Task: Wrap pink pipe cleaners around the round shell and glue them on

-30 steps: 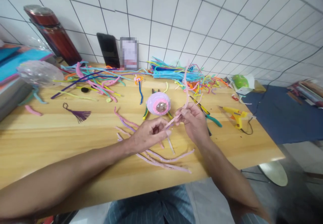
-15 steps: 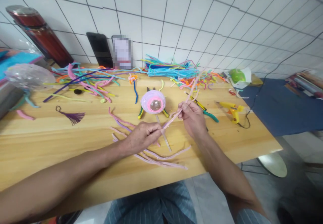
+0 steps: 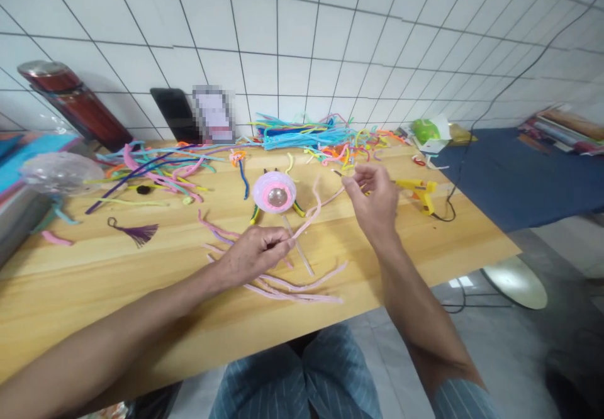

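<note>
A fuzzy pale pink pipe cleaner [image 3: 313, 212] is pinched near its lower end by my left hand [image 3: 259, 252], its free part curving upward. My right hand [image 3: 372, 202] is over a thin dark-tipped tool [image 3: 336, 173], fingers curled and thumb apart; it covers most of the tool. Between and behind my hands sits a round lilac craft piece [image 3: 274, 192] with a pink ring and a clear dome. A translucent stick [image 3: 302, 252] lies in front of it. More pink and lilac pipe cleaners [image 3: 302, 295] lie below my left hand.
A yellow glue gun [image 3: 419, 194] lies at the right with its cord. Along the wall are a pipe cleaner bundle [image 3: 302, 136], two phones [image 3: 173, 114] and a red thermos [image 3: 75, 104]. A purple tassel [image 3: 136, 231] and a clear plastic package [image 3: 61, 170] are at the left.
My right hand has let go of the pink pipe cleaner and moved right, over the tool. The pipe cleaner now bends freely from my left hand. The view has shifted slightly.
</note>
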Demonstrator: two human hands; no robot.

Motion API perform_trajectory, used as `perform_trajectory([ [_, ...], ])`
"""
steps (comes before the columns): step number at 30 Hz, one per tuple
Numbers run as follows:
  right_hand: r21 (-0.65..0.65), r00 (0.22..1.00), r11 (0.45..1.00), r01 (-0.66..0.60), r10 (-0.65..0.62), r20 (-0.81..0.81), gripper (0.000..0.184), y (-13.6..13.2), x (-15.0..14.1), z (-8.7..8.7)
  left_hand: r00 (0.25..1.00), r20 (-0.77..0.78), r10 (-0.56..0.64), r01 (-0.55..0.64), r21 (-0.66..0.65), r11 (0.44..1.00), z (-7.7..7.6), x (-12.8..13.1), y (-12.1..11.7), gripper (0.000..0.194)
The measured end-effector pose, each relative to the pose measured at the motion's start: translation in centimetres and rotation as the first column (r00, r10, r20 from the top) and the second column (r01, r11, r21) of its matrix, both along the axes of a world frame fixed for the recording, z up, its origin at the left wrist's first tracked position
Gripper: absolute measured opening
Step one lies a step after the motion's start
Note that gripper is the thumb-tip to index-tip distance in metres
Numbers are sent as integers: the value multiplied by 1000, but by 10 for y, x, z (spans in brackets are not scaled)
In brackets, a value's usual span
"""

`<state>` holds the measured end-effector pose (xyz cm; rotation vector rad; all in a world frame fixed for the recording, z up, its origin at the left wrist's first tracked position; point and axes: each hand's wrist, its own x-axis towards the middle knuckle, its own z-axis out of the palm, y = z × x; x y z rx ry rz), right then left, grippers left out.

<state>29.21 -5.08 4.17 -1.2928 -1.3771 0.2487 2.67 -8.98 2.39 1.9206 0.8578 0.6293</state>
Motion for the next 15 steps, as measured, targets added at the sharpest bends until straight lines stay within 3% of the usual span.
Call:
perform_trajectory([
  [1,94,996,995,18,-26,85,30,-10,0,6,999,-17,-32,32,-4,999,3,-1,0,39],
  [3,177,952,969,-171,116,284,24,-32,-7,17,993,-52,-104,104,1,995,8,-3,0,38],
  [6,44,735,851,-523,424,529,21,-56,-23,21,984,-85,-157,161,50,986,14,-6,-1,36],
  [9,-123,578,777,-617,554,599,18,-63,-34,14,985,-98,-144,155,107,982,18,-8,-2,37],
  [13,-225,540,729,-646,645,541,30,-53,-32,7,988,-119,-100,122,194,973,18,-9,-2,35],
  [15,-244,614,747,-618,653,444,26,-42,-27,8,997,-71,-1,26,347,938,14,-11,2,27],
])
